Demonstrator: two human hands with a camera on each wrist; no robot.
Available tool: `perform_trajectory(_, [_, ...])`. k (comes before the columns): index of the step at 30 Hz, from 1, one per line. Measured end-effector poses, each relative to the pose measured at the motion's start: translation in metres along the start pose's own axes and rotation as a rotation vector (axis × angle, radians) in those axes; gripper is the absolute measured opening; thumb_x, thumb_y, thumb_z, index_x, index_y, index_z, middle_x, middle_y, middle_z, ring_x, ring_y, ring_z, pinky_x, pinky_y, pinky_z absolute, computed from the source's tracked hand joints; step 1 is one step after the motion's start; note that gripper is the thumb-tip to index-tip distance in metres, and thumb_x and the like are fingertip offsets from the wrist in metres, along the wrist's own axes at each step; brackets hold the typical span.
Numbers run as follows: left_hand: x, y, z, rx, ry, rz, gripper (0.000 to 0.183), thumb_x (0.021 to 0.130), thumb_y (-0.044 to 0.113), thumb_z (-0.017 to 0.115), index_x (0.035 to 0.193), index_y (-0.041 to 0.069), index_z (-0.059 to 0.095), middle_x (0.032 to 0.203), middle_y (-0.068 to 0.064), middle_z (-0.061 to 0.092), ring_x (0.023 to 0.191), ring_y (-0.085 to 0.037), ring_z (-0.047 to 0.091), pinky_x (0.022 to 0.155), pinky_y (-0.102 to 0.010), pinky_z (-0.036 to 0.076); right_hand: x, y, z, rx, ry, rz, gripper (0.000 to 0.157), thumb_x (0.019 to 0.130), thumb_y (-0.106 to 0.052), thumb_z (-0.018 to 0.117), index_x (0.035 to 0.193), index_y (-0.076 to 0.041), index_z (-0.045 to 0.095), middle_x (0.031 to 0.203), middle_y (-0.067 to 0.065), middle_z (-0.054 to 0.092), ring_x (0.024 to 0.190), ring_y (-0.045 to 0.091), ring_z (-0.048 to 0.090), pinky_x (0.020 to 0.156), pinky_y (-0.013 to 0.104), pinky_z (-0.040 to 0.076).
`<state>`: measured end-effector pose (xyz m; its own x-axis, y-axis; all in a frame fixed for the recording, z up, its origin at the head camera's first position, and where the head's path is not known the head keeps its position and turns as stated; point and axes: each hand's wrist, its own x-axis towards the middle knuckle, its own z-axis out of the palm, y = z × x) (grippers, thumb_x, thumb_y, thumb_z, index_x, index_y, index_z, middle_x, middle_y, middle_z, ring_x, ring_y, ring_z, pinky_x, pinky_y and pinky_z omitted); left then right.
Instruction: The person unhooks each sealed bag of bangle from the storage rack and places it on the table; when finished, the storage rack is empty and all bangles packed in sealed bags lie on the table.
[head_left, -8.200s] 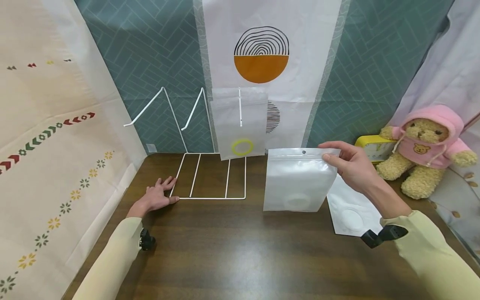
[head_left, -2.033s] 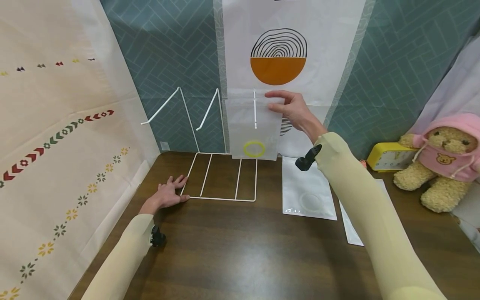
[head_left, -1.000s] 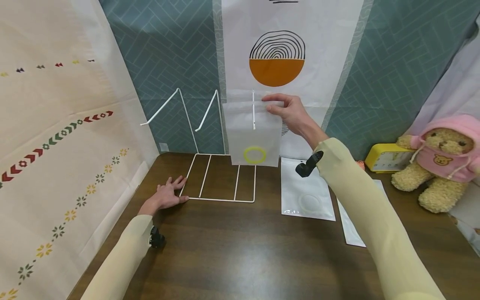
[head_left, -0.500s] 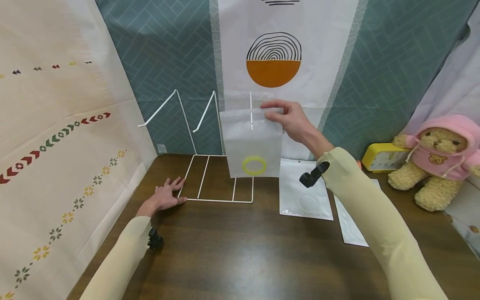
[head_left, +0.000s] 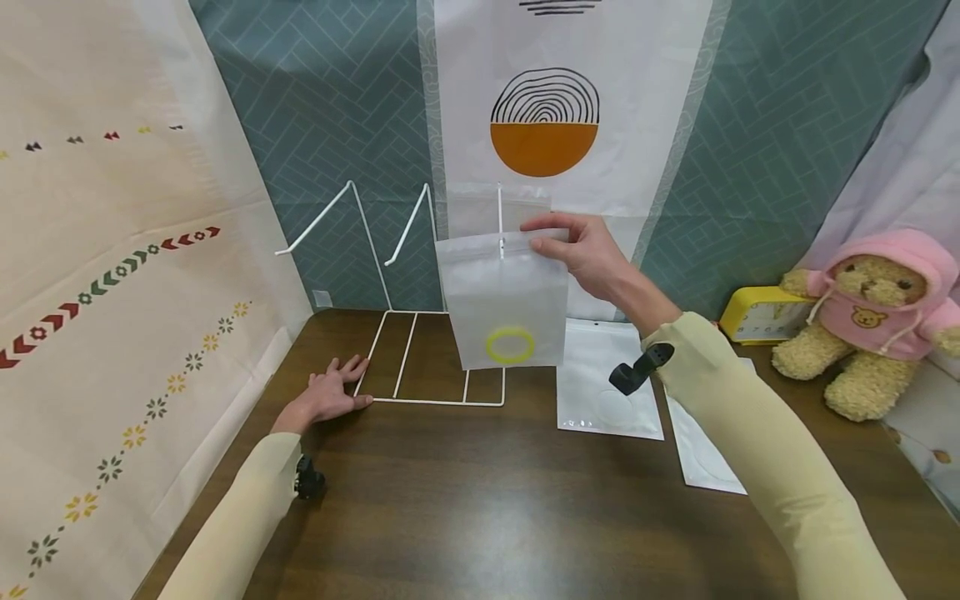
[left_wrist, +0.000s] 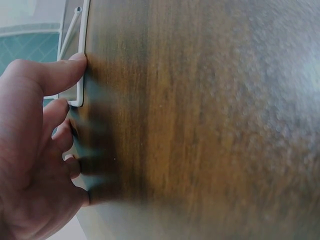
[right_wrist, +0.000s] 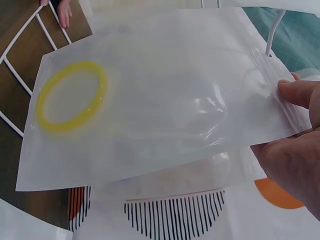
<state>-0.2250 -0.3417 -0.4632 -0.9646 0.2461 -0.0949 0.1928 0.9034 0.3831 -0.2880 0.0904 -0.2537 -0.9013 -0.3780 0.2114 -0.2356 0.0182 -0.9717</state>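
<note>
A clear-front white zip pouch [head_left: 491,292] with a yellow ring [head_left: 510,344] inside hangs near the tip of the right prong of a white wire display rack [head_left: 438,402]. My right hand [head_left: 600,258] pinches the pouch's upper right corner between thumb and fingers. In the right wrist view the prong [right_wrist: 275,32] passes into the hole in the pouch's top strip. Another pale pouch [head_left: 461,208] shows partly behind it, farther back. My left hand [head_left: 330,394] rests with spread fingers at the rack's front left corner, its thumb [left_wrist: 75,67] touching the base wire.
Two white zip pouches lie on the brown table: one [head_left: 600,400] right of the rack, another [head_left: 701,442] partly under the right forearm. A yellow clock [head_left: 757,312] and a teddy bear [head_left: 870,308] in pink stand at the right. The rack's other two prongs [head_left: 315,218] hold nothing.
The right hand laid a pouch on the table, then took hold of the pouch with the yellow ring. It has drawn that pouch forward and down along the prong. The left hand stays put.
</note>
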Motion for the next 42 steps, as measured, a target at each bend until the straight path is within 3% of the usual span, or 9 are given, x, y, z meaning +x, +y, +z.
perform_trajectory(5, [0.000,0.000,0.001,0.002,0.000,-0.001,0.078,0.091,0.037,0.067,0.152,-0.002,0.036,0.156,-0.028,0.028,0.140,-0.061,0.014,0.100,-0.081,0.012,-0.010,-0.001,0.002,0.012,-0.020,-0.038,0.024,0.094,-0.001,0.067,0.118,-0.002,0.073,0.122,0.014,0.060,0.094,0.029,0.062,0.083,0.032,0.056])
perform_trajectory(19, [-0.002,-0.003,0.002,-0.024,-0.018,-0.009,0.079,0.092,0.036,0.066,0.153,-0.001,0.034,0.158,-0.029,0.025,0.141,-0.061,0.010,0.100,-0.081,0.008,-0.035,-0.010,0.004,-0.035,-0.062,-0.026,0.031,0.096,-0.005,0.065,0.126,0.004,0.066,0.133,0.012,0.056,0.099,0.030,0.063,0.085,0.033,0.056])
perform_trajectory(27, [0.000,-0.003,0.000,-0.030,-0.028,-0.017,0.080,0.092,0.039,0.066,0.153,-0.001,0.033,0.158,-0.029,0.024,0.141,-0.061,0.009,0.101,-0.081,0.007,-0.055,-0.020,0.001,0.044,-0.066,-0.061,0.024,0.095,-0.002,0.067,0.115,-0.010,0.075,0.126,0.011,0.060,0.093,0.026,0.065,0.082,0.032,0.056])
perform_trajectory(37, [0.000,0.001,-0.003,-0.029,-0.024,-0.012,0.080,0.091,0.038,0.067,0.153,-0.002,0.034,0.157,-0.030,0.024,0.140,-0.062,0.009,0.101,-0.081,0.008,-0.106,-0.017,-0.023,-0.148,0.028,0.047,0.027,0.097,-0.015,0.068,0.123,-0.011,0.070,0.115,0.011,0.065,0.094,0.027,0.065,0.081,0.031,0.056])
perform_trajectory(42, [0.000,0.000,-0.001,-0.031,-0.029,-0.015,0.079,0.092,0.036,0.066,0.153,-0.002,0.033,0.158,-0.029,0.023,0.141,-0.061,0.009,0.101,-0.081,0.007,-0.136,-0.010,-0.034,-0.178,0.064,0.072,0.027,0.096,-0.015,0.069,0.123,-0.012,0.071,0.105,0.009,0.069,0.088,0.023,0.066,0.076,0.029,0.056])
